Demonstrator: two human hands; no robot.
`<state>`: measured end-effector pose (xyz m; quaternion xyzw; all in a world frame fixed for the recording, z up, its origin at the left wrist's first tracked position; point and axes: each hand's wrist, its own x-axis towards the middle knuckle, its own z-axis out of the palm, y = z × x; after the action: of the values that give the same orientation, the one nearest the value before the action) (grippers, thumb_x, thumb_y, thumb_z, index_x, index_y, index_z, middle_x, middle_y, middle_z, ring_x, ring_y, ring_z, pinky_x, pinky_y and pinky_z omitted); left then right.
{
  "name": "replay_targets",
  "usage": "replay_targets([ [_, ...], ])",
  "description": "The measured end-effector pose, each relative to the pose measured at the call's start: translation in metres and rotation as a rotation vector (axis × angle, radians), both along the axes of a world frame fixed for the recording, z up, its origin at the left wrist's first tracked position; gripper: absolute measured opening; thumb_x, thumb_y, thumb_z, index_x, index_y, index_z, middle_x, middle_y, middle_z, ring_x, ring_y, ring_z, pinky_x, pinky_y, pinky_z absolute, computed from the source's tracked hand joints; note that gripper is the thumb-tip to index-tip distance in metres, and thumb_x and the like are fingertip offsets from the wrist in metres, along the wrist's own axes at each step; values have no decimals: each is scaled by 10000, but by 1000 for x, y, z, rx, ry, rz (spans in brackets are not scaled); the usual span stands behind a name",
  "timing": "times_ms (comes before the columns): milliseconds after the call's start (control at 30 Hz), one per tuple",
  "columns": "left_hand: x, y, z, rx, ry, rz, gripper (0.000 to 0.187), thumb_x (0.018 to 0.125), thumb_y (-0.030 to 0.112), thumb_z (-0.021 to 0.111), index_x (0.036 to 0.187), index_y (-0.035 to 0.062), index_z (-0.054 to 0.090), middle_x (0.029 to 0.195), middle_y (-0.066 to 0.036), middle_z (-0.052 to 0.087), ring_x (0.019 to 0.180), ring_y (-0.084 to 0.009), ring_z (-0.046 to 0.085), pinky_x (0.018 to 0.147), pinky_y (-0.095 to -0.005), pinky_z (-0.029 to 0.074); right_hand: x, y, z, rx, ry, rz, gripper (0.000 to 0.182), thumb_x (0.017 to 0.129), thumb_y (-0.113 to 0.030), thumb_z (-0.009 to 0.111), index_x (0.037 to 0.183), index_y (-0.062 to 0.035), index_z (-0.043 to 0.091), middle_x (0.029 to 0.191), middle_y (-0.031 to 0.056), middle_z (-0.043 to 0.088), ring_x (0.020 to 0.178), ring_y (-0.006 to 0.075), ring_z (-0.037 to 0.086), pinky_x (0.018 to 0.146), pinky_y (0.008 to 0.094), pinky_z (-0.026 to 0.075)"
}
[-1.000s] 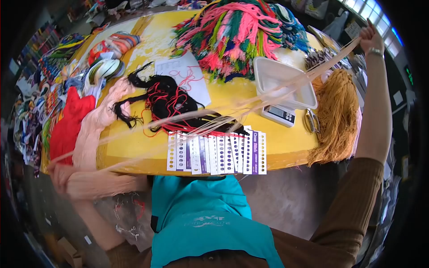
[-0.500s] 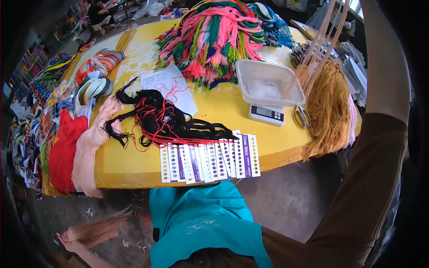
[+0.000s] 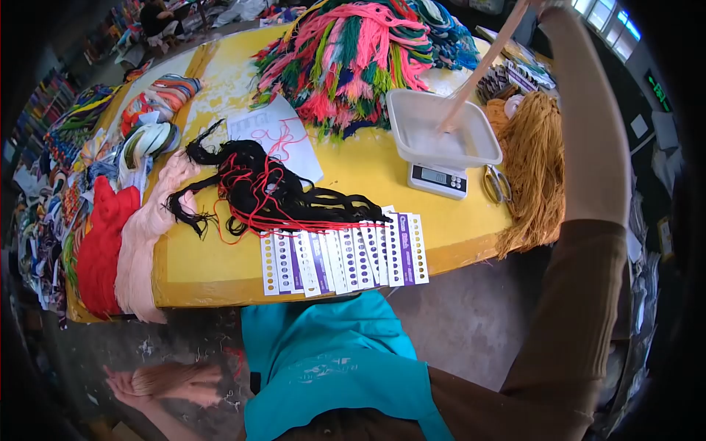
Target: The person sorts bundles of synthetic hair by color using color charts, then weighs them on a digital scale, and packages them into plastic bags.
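At the lower left, below table height, my left hand [image 3: 126, 388] is closed around one end of a pale brown bundle of thread [image 3: 176, 378]. My right hand [image 3: 548, 4] is raised to the top edge of the view and partly cut off. From it hangs a pinkish-beige strand of thread [image 3: 491, 65], its lower end inside a clear plastic tub [image 3: 412, 147]. The tub rests on a small white digital scale [image 3: 439, 180]. Beside the scale lie scissors [image 3: 497, 184] and a hank of golden-brown thread [image 3: 535, 162].
Black thread [image 3: 254, 176] tangled with red lies mid-table, partly over a paper sheet [image 3: 305, 151]. Punched thread cards [image 3: 346, 261] line the front edge. A multicoloured thread heap [image 3: 353, 59] stands behind; red [image 3: 107, 242] and pale pink hanks [image 3: 140, 257] hang at left. A person [image 3: 158, 18] is in the background.
My right hand has come into view at the top, and the thread hanging from it has drawn together into one strand over the tub. My left hand's bundle has shifted slightly right.
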<state>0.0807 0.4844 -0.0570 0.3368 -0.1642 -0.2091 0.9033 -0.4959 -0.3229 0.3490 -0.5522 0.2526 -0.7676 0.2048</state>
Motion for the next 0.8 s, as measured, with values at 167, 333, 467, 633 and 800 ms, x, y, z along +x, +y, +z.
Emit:
replay_targets([
  [167, -82, -108, 23, 327, 335, 586, 280, 990, 216, 536, 1203, 40, 581, 717, 45, 495, 591, -31, 448, 545, -175, 405, -35, 16, -160, 430, 987, 110, 224, 915, -287, 610, 903, -90, 715, 677, -16, 601, 535, 82, 522, 493, 257, 430],
  [333, -86, -130, -4, -30, 78, -323, 480, 979, 246, 565, 1404, 67, 432, 680, 23, 498, 553, -35, 459, 520, -187, 392, -78, 57, -287, 259, 1612, -394, 160, 813, -245, 653, 810, -86, 676, 787, 110, 680, 759, 301, 649, 667, 435, 495],
  [467, -124, -192, 24, -165, 87, -550, 720, 989, 235, 555, 1551, 92, 129, 601, 9, 428, 458, -70, 390, 478, -213, 356, -79, 122, -311, 150, 1389, -492, 72, 838, -192, 666, 828, -121, 665, 991, 43, 676, 1035, 256, 593, 859, 414, 440],
  [633, -144, -256, 53, -237, 20, -839, 857, 951, 309, 625, 1560, 125, 50, 619, -7, 449, 458, -89, 407, 479, -222, 368, -79, 174, -328, 46, 1305, -468, 226, 782, -138, 719, 998, -90, 675, 1168, 77, 621, 1184, 293, 526, 926, 429, 426],
  [800, -164, -283, 60, -243, -47, -898, 861, 948, 375, 607, 1557, 93, 68, 875, -136, 587, 719, -195, 602, 627, -292, 485, -89, 192, -336, 91, 1102, -520, 330, 751, -44, 714, 1077, -60, 664, 1221, 119, 601, 1185, 333, 526, 998, 431, 441],
])
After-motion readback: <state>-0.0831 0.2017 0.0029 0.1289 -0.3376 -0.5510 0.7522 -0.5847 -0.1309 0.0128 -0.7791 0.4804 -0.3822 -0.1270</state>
